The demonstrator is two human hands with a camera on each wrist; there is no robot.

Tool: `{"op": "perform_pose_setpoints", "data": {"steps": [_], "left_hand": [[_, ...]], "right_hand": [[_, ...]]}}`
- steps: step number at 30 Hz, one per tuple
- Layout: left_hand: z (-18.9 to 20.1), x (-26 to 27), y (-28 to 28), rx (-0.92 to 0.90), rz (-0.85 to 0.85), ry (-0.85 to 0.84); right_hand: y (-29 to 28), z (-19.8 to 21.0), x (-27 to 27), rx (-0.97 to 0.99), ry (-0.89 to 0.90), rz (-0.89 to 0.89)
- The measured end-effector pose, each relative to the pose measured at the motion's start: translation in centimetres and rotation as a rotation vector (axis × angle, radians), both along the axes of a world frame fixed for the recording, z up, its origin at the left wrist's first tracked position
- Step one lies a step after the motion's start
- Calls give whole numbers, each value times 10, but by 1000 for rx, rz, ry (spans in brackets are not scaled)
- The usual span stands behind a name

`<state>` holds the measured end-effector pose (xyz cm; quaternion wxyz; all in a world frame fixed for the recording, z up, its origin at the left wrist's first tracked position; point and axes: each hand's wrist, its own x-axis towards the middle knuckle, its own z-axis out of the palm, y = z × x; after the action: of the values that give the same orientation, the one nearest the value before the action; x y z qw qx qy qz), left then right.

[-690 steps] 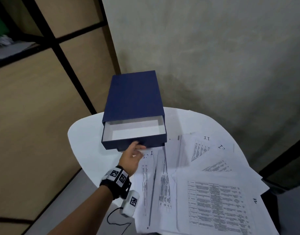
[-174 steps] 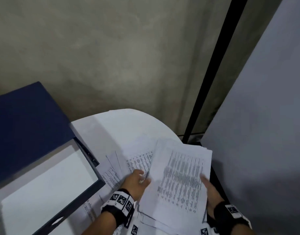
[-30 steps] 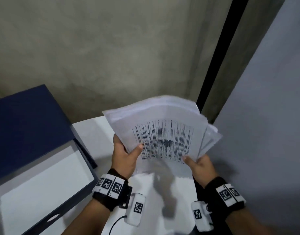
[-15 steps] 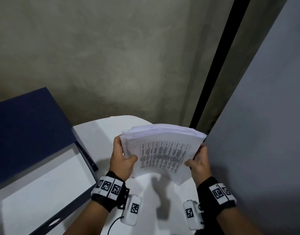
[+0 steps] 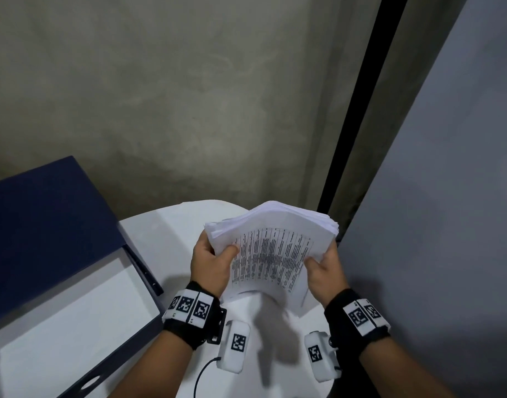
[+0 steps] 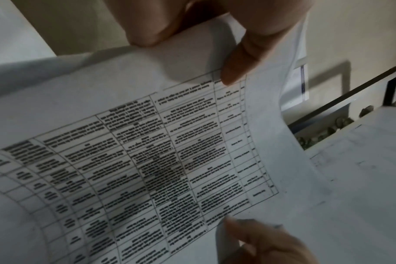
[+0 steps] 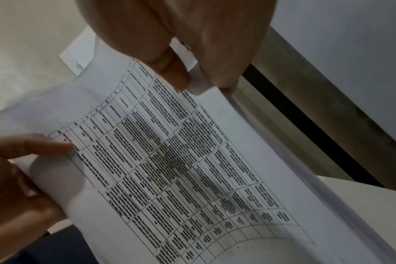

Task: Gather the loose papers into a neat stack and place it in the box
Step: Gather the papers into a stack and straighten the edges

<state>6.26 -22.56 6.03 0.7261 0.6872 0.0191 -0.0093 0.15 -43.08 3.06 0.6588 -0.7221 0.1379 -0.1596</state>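
Holding the paper stack [image 5: 272, 248] up on its edge over the white table [image 5: 172, 254], both hands are squeezing its sides. The left hand [image 5: 210, 262] is pinching the left side, thumb on the front page. The right hand [image 5: 322, 271] is pinching the right side. This is probably to line the pages up. The blue box [image 5: 60, 225] is sitting open to the left, ready for them.
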Motion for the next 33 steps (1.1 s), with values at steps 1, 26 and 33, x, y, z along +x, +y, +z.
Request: {"op": "perform_pose_setpoints", "data": {"steps": [1, 26, 33], "left_hand": [[3, -1, 0, -4, 10, -17], [43, -16, 6, 778, 134, -505], [76, 0, 7, 881, -308, -514]], "right_hand": [[-2, -1, -1, 6, 6, -4], [5, 49, -6, -368, -92, 30], [12, 99, 3, -893, -251, 219]]}}
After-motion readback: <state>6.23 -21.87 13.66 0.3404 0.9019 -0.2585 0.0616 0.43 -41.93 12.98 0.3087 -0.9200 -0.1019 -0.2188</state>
